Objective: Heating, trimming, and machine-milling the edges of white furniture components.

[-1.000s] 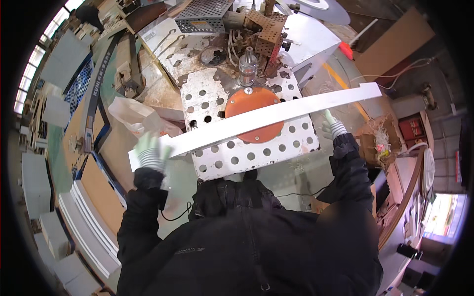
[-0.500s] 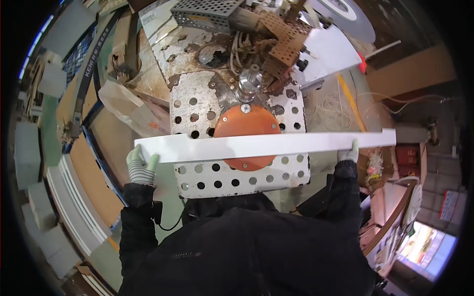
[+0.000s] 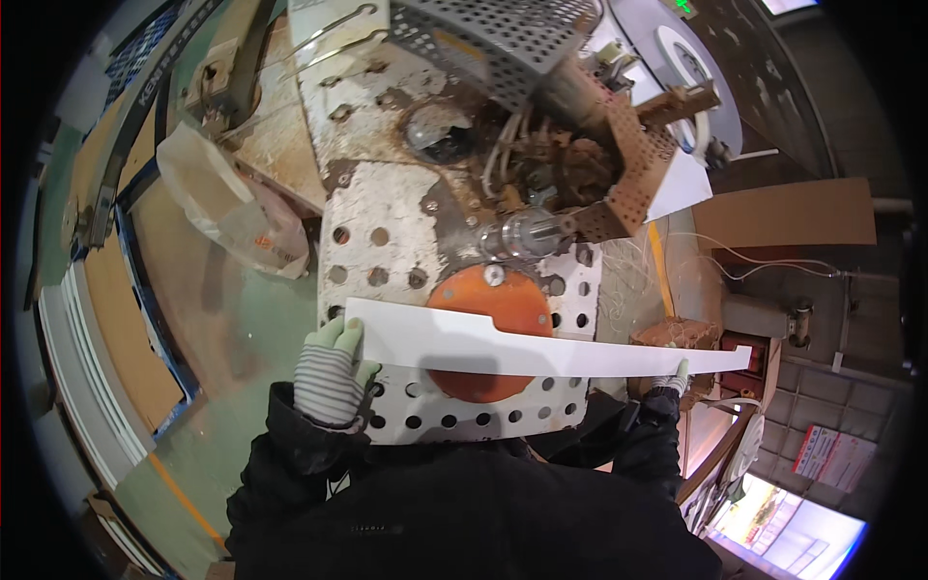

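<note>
A long white strip with notched ends [image 3: 541, 354] spans the view between my hands, its left part wider and nearer. My left hand [image 3: 331, 372], in a grey-striped glove with pale green fingers, is closed on its left end. Toward the other end, my right hand [image 3: 672, 377] grips the strip's lower edge, thumb in front. Beneath the strip lies an orange round disc [image 3: 488, 287] set on a white metal plate with rows of holes [image 3: 387, 213]. Just beyond the disc sits a shiny metal cylinder, the machine's head [image 3: 527, 235].
A rusty machine with a perforated guard [image 3: 483, 43] stands beyond the plate. To the left hangs a translucent plastic bag [image 3: 227, 198], near stacked white strips [image 3: 92, 377]. At right are a cardboard box [image 3: 677, 333] and loose pale cables [image 3: 754, 251].
The view has shifted and turned. The strip now slants down to the right, its left end closer to the plate's left edge; both hands still hold it.
</note>
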The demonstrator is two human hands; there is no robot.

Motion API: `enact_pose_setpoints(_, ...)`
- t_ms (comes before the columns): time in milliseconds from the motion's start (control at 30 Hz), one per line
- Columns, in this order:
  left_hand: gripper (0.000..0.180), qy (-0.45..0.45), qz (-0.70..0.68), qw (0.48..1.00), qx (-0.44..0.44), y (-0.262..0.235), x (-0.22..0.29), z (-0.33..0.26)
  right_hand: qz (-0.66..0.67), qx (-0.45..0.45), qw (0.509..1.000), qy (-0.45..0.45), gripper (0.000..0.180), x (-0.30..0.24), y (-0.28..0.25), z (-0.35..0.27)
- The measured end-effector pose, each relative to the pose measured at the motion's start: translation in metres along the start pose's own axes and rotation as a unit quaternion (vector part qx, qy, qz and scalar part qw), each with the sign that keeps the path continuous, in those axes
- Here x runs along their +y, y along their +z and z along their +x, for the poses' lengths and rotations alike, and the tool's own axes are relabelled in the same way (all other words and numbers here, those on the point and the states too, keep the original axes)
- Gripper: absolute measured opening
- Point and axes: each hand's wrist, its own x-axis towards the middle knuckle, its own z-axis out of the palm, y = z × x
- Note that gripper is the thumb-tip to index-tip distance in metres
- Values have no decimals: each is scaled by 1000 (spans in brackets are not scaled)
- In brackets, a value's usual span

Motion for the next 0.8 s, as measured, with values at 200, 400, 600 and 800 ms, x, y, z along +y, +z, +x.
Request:
enact_pose_setpoints(200,47,-27,-118,993,14,33,20,6,65,-81,995,1,55,-8,-19,51)
enact_pose_setpoints(400,27,34,4,999,25,58,111,36,2,-166,986,15,57,-46,-45,135)
enact_pose_setpoints(600,35,55,50,995,67,106,168,75,-11,-126,992,-29,58,-106,-93,230)
enact_pose_setpoints(800,36,15,62,992,111,132,171,86,-33,-133,991,9,59,-113,-101,284)
